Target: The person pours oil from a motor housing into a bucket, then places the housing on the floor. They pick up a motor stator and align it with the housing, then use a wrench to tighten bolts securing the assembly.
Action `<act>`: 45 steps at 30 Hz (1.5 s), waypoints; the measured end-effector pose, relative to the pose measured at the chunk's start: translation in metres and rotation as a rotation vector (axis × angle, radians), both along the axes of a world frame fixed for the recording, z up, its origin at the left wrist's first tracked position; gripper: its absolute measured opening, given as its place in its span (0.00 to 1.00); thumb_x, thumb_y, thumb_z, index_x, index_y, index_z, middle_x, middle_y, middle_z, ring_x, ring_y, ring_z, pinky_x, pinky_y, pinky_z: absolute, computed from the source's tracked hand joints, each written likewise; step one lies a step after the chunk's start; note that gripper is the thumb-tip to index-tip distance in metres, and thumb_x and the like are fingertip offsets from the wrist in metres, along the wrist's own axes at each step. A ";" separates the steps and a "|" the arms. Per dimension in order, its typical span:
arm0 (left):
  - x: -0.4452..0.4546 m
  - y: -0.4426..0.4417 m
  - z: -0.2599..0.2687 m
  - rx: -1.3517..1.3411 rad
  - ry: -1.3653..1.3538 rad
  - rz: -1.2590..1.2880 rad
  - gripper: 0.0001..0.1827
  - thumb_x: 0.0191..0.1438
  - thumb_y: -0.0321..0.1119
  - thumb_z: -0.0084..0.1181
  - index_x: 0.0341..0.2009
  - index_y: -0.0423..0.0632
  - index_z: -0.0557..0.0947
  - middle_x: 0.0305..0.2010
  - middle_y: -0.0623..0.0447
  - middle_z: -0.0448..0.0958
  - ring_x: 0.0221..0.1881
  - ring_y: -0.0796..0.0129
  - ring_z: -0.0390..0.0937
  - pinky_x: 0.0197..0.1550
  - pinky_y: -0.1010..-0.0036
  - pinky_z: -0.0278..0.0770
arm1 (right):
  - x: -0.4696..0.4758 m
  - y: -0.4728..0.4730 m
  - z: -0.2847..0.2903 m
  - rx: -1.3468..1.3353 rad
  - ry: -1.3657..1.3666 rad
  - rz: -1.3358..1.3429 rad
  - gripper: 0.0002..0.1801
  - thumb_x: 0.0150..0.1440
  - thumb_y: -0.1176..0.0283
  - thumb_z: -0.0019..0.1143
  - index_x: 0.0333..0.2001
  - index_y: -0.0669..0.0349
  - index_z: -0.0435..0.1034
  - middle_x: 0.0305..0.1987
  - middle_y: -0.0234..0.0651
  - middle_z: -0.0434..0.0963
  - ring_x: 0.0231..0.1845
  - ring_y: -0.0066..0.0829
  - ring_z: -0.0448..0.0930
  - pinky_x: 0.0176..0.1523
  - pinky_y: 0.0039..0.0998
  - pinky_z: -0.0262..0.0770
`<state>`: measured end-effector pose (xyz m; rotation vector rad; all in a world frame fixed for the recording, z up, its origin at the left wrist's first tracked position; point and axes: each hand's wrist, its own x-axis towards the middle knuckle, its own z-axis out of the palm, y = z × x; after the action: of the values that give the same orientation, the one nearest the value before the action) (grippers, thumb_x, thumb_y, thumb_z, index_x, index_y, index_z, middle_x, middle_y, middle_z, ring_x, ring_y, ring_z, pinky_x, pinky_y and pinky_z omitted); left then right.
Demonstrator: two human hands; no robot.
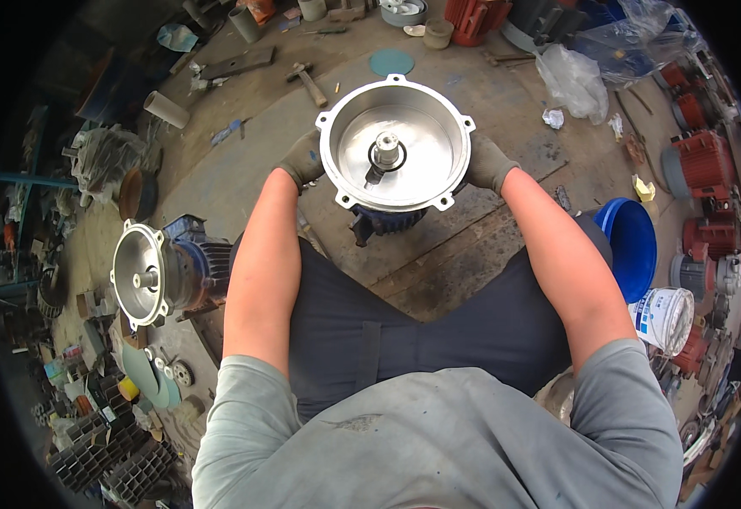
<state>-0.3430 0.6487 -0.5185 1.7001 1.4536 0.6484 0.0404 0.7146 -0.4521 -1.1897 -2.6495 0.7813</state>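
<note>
In front of me an electric motor stands on end, its blue finned body [388,220] below and its bare-metal end flange [358,137] facing up. A steel shaft [387,145] rises from the middle of the flange bowl, with a dark ring round its base. My left hand [304,161], in a dark work glove, grips the motor's left side under the rim. On the opposite side my gloved right hand [490,161] holds it likewise. The fingers of both hands are mostly hidden behind the flange.
A second flanged motor [183,270] lies at my left. Beyond the held motor are a hammer [309,83] and a teal disc [392,62] on the floor. To my right stand a blue bucket [628,248], a white pail [666,321] and several red motors [704,162].
</note>
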 end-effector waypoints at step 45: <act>-0.001 -0.001 -0.010 0.043 -0.184 -0.039 0.30 0.55 0.38 0.73 0.62 0.45 0.83 0.62 0.45 0.83 0.60 0.59 0.81 0.65 0.62 0.77 | -0.005 -0.001 -0.006 0.007 -0.059 -0.036 0.23 0.58 0.53 0.66 0.48 0.60 0.83 0.50 0.55 0.85 0.53 0.53 0.85 0.58 0.45 0.80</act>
<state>-0.3439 0.6478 -0.5285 1.6508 1.2833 0.7983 0.0357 0.7139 -0.4579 -1.2744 -2.6671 0.7415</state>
